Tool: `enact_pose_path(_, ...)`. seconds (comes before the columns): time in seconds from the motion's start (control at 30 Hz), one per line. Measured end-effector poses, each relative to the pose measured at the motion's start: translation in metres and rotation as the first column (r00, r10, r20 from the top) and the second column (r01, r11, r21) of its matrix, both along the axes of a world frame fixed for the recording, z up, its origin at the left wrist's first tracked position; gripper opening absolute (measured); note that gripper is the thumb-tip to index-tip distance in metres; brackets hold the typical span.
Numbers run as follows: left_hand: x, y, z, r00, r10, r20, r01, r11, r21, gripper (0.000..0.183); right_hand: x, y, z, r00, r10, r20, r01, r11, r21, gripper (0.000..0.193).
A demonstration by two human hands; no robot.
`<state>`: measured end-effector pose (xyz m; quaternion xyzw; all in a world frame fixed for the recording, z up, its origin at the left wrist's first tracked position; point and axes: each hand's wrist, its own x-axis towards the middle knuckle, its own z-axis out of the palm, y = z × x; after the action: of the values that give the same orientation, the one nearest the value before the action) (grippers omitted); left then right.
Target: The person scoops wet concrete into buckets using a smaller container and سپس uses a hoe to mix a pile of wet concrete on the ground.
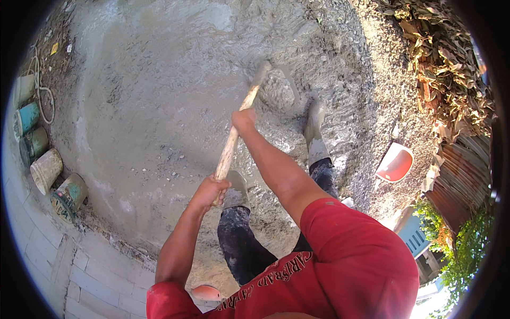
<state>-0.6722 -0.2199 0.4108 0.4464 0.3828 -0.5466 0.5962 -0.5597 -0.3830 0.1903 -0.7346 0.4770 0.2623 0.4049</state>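
Observation:
A hoe (229, 150) with a pale wooden handle slants up and away from me. Its grey-coated blade (278, 89) lies in the wet concrete (159, 95) and is partly covered by it, so its outline is hard to make out. My left hand (210, 192) is wrapped round the near end of the handle. Higher up the same handle, my right hand (244, 120) is closed round it. My two boots, the left one (236, 190) and the right one (315, 127), stand in the grey mix, smeared with it.
Several dirty buckets (47, 171) line the left edge by a block wall (95, 282), with a hose (47, 95) beside them. On the right, a reddish cut container (396, 162) lies on gravel (390, 80), near dry leaves (446, 69) and rusty corrugated sheet (459, 175). Another reddish piece (206, 292) is behind my left foot.

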Motion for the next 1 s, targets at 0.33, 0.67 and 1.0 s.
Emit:
enact_pose_path(0.33, -0.111, 0.111, 0.258, 0.913, -0.396, -0.096, 0.367, 0.695, 0.618, 0.021, -0.128, 0.194, 0.233, 0.879, -0.346, -0.328, 0.442, 0.333, 0.833, 0.034)
enact_pose_path(0.67, -0.102, -0.248, 0.051, 0.768, -0.556, 0.318, 0.441, 0.819, 0.367, 0.037, -0.077, -0.259, 0.147, 0.877, -0.476, 0.071, 0.4, 0.803, 0.442, 0.021)
enact_pose_path(1.0, 0.059, -0.598, -0.127, 0.959, -0.109, 0.261, 0.204, 0.906, -0.371, 0.025, 0.053, -0.668, 0.025, 0.957, -0.247, 0.149, 0.271, 0.947, -0.171, 0.024)
